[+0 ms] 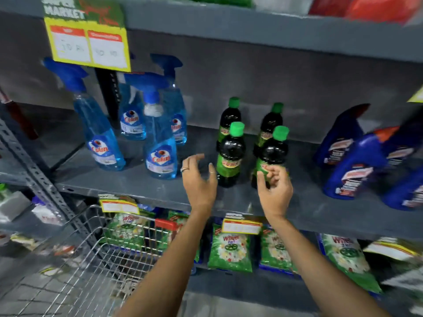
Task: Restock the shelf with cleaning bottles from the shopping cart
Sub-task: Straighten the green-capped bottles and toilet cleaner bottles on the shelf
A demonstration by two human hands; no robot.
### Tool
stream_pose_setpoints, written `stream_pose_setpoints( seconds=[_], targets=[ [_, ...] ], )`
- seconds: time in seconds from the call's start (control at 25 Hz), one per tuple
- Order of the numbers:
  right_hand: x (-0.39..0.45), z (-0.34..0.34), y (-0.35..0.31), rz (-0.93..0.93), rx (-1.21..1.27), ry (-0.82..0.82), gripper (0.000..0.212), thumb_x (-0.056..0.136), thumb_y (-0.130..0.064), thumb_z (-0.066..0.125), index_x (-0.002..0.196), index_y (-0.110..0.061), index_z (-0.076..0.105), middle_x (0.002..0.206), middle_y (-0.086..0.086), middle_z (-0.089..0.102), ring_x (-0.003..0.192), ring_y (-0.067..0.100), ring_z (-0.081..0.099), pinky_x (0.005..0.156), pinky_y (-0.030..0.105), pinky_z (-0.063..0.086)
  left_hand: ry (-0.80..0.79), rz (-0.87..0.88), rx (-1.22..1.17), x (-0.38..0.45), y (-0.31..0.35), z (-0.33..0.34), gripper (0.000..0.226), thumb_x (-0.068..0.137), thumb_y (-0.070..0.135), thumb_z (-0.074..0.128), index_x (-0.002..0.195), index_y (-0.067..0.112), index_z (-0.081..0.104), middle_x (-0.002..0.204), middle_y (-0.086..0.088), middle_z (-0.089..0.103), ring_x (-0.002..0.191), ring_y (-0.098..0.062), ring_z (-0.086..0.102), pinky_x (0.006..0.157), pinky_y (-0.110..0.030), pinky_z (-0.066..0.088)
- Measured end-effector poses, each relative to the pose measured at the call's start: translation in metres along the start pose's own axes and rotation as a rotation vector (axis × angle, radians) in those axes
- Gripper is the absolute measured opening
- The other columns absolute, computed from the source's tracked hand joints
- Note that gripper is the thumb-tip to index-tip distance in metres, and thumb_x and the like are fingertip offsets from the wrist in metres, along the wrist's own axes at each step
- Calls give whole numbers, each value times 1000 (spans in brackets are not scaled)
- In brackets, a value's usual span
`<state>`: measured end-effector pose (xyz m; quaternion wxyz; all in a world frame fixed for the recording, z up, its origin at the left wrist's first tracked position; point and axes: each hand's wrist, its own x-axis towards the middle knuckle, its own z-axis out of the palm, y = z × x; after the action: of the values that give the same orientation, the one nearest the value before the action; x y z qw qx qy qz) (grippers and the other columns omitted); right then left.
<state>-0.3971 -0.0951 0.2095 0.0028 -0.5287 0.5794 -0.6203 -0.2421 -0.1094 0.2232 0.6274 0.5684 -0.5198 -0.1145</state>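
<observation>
Several dark bottles with green caps [231,154] stand in two rows on the grey shelf [142,186]. My left hand [198,177] hovers open just left of the front left bottle, fingers spread and holding nothing. My right hand [274,184] is in front of the front right bottle [273,149], fingers loosely curled near its label, with no clear grip on it. Several blue spray bottles [160,143] stand at the shelf's left. The wire shopping cart [96,259] sits at the lower left; its contents are hidden.
Dark blue cleaner bottles [357,165] stand at the shelf's right. A yellow price sign [89,42] hangs from the shelf above. Green detergent packets [231,250] fill the lower shelf. A slotted metal upright [34,170] borders the left side.
</observation>
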Motion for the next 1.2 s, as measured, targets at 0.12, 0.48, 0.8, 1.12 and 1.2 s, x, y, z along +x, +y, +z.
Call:
stream_pose_setpoints(
  seconds=[0.12,0.48,0.8,1.12,1.2],
  targets=[
    [28,-59,37,-25,-103,102,12,76,2,68,83,3,58,65,13,54,60,33,54,58,44,48,-42,48,-6,-18,40,33,20,78,1,60,97,-1,59,100,-22,58,89,-38,57,76,-32,40],
    [84,-194,144,45,-239,280,16,72,-1,60,85,6,55,76,27,58,69,42,56,68,38,41,-130,114,-50,-96,114,141,15,78,-1,60,93,-2,60,95,-22,59,80,-37,57,72,-32,41],
    [115,-241,211,227,-376,286,74,64,-15,80,120,12,40,129,33,42,120,39,35,103,44,26,-434,-99,-122,-158,135,241,86,68,18,76,136,4,27,137,-17,38,126,-27,38,106,-31,32],
    [124,-240,237,531,-169,131,119,55,-18,87,143,-8,8,139,24,37,125,38,42,106,52,39,-318,-292,134,-186,148,305,125,54,34,84,144,7,2,147,-20,25,133,-35,29,112,-52,27],
    [124,-240,239,536,-168,146,118,54,-16,86,144,-8,8,139,24,37,125,37,41,106,51,39,-268,-313,82,-189,148,310,122,53,26,83,144,8,3,142,-22,29,125,-38,35,108,-50,33]
  ],
)
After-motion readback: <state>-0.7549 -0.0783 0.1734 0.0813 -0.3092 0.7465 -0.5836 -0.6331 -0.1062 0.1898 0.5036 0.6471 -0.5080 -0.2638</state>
